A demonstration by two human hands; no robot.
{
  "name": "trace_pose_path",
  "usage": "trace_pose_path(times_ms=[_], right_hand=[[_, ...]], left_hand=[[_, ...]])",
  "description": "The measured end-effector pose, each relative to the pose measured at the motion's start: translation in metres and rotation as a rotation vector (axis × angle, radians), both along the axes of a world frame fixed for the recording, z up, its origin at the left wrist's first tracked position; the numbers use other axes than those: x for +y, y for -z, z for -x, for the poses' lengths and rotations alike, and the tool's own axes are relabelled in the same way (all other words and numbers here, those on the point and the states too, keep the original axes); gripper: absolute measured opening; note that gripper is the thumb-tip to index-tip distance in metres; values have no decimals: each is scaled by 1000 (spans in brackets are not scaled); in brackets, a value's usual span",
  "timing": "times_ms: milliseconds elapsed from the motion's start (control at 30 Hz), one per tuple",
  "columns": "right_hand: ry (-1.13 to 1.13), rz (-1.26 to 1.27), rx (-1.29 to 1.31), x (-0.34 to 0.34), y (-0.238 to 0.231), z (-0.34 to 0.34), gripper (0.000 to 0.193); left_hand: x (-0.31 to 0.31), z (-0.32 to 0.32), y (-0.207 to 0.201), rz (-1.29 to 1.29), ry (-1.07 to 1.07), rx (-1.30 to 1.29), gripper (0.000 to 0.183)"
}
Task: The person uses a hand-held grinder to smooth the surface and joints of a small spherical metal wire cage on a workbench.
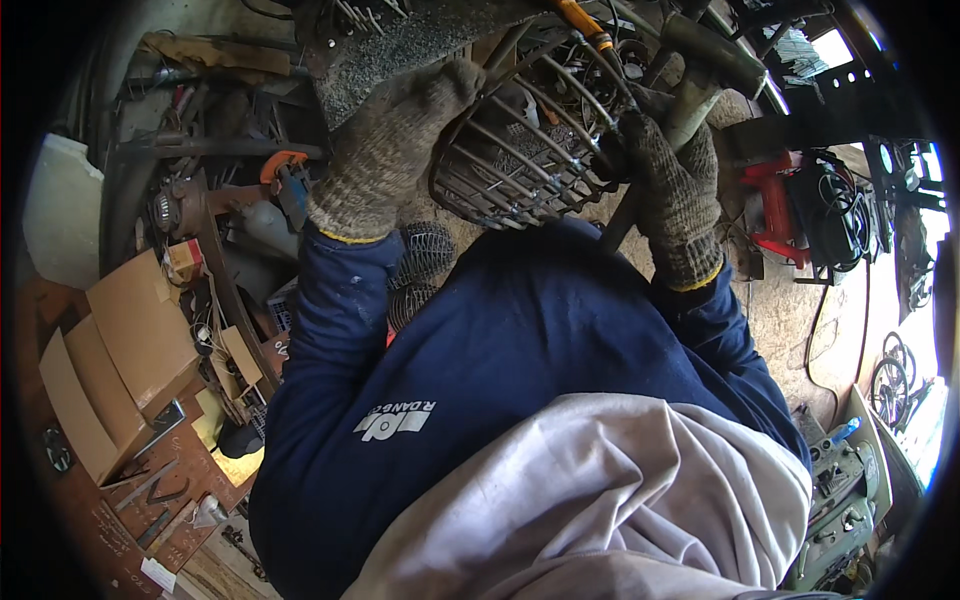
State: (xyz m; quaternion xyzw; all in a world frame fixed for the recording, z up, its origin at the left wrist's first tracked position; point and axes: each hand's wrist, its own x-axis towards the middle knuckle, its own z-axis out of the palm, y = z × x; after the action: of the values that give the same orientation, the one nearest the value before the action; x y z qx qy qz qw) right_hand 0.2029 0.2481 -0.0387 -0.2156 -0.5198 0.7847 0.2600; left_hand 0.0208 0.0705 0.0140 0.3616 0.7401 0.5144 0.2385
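Observation:
A basket-like cage of welded metal rods (545,178) hangs in front of my body, tilted, with bright weld spots where rods cross. My left hand (405,125), in a grey-brown knitted glove with a yellow cuff edge, is closed on the cage's upper left rim. At the cage's right side is my right hand (672,190), gloved alike, its fingers wrapped round the handle of a hammer (715,58). The hammer's thick head points up and away, and the handle's end shows below my hand. Whether my right fingers also touch the cage, I cannot tell.
A dark metal work surface (385,60) strewn with grit and loose rods lies ahead. Past the cage is an orange-handled tool (582,20). An open cardboard box (145,335) stands left, near an orange-and-blue clamp (290,180). Right are a red frame (772,210) and coiled black cable (845,215).

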Motion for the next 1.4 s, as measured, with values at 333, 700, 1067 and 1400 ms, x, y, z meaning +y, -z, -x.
trace_pose_path(times_ms=[333,700,1067,1400], right_hand=[[-2,15,21,-1,4,4,31],[-2,-30,-47,-5,4,3,37],[-1,80,32,-6,8,0,35],[-42,59,37,-5,8,-3,38]], left_hand=[[-17,1,14,71,171,361,25],[-14,0,34,35,46,248,22],[5,-4,6,10,135,232,27],[11,-4,17,-79,24,52,33]])
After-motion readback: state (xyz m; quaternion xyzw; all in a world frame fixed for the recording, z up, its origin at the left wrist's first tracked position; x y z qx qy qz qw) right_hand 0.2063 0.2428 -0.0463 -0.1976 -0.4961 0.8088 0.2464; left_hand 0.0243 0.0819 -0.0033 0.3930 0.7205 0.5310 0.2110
